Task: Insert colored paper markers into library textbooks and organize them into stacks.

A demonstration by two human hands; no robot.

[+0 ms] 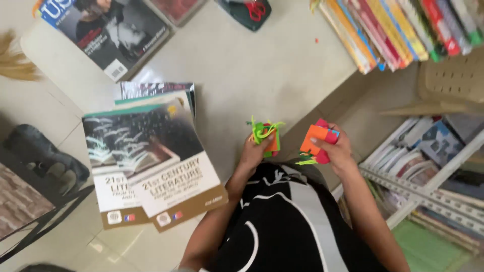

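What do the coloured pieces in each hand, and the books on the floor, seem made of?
Coloured pieces in the left hand and right hand: likely matte paper or thin card, flat with cut green strips. Books: paper with glossy covers, judging by their sheen.

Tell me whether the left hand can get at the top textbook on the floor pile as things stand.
Probably yes, but not freely: the left hand already grips a bundle of coloured paper pieces. The top textbook lies uncovered just beside it on the floor, with nothing between.
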